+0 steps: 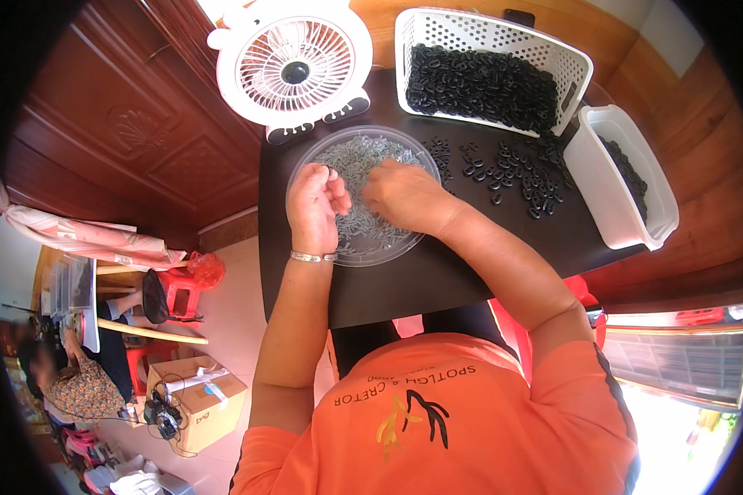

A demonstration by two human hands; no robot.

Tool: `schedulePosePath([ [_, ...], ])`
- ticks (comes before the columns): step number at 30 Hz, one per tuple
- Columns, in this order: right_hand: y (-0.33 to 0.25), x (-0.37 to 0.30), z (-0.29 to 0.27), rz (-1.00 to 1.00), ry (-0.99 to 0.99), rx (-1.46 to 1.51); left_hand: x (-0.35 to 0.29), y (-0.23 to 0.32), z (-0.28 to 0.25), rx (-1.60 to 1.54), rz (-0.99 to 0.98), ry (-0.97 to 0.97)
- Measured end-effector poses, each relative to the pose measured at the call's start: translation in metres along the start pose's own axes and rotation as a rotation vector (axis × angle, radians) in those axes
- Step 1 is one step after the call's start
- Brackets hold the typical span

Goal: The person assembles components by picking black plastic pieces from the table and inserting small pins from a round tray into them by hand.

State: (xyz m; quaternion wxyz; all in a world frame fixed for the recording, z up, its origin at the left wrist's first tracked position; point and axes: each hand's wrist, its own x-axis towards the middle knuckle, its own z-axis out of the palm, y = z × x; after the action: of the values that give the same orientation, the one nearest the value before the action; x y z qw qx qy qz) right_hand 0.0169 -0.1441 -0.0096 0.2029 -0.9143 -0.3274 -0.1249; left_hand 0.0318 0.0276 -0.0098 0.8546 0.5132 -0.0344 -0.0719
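My left hand [312, 208] is over the left side of a round clear tray [377, 262], its fingers curled. A small black piece [333, 174] shows at its fingertips. My right hand [406, 196] reaches over the tray's right side, fingers bent together and pointing down at a heap of small, thin, translucent grey pieces [359, 165]. What the right fingertips hold, if anything, is hidden. Right of the tray, small glossy black oval pieces [512, 173] lie scattered on the dark table [371, 299].
A white perforated basket [582, 70] full of black pieces stands at the back. A white bin [611, 198] with more sits at the right edge. A white fan [295, 73] stands back left. On the floor left are a cardboard box [210, 408], red stools [177, 293] and a seated person [87, 384].
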Motion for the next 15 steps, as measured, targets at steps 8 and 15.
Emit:
schedulePosePath([
  [8,0.005,0.006,0.007,0.049,0.080,-0.034,0.001,0.001,-0.004,0.043,-0.013,-0.010],
  [15,0.014,0.010,-0.008,0.455,0.108,0.967,-0.006,0.005,0.012,0.241,-0.020,-0.137],
])
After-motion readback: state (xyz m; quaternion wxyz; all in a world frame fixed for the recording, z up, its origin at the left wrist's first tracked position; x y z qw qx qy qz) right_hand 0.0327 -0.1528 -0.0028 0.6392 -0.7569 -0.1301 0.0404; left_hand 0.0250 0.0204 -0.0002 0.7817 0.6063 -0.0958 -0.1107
